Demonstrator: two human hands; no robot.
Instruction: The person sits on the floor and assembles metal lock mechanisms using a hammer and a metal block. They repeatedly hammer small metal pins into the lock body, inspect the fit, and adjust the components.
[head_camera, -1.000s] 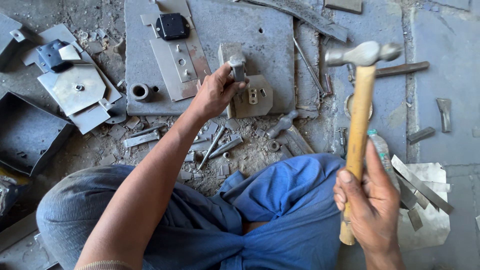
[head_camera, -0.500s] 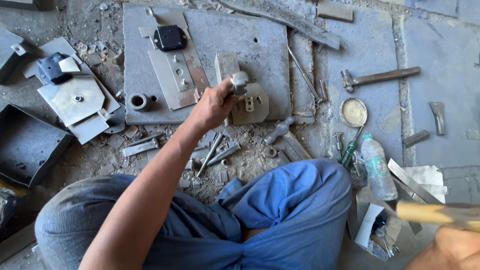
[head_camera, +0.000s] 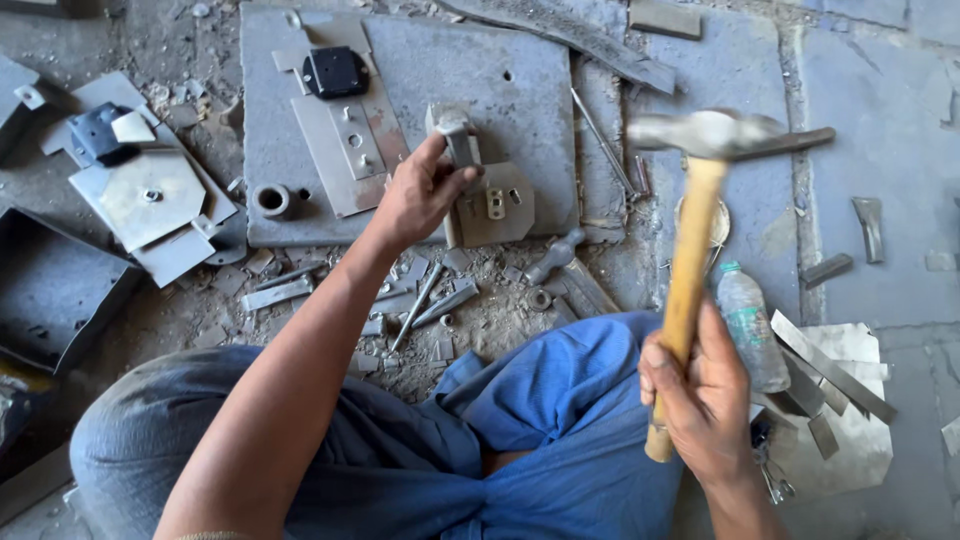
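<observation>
Two hands share the work. Your left hand (head_camera: 420, 195) pinches the upright metal punch (head_camera: 458, 135) steady on the folded bracket (head_camera: 495, 205), which lies on the flat steel plate (head_camera: 520, 90) serving as an anvil. Your right hand (head_camera: 700, 395) grips the wooden-handled hammer (head_camera: 700, 135), now raised again; half a second ago it hung low at right.

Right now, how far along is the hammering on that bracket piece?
Done: finished-looking flat metal plates lie stacked to the left of the steel slab. In hand: the left hand steadies a punch upright on a small bracket on the slab, while the right hand holds the hammer raised, off to the right of the punch. Left: the blow itself; loose strips lie below the slab.
</observation>
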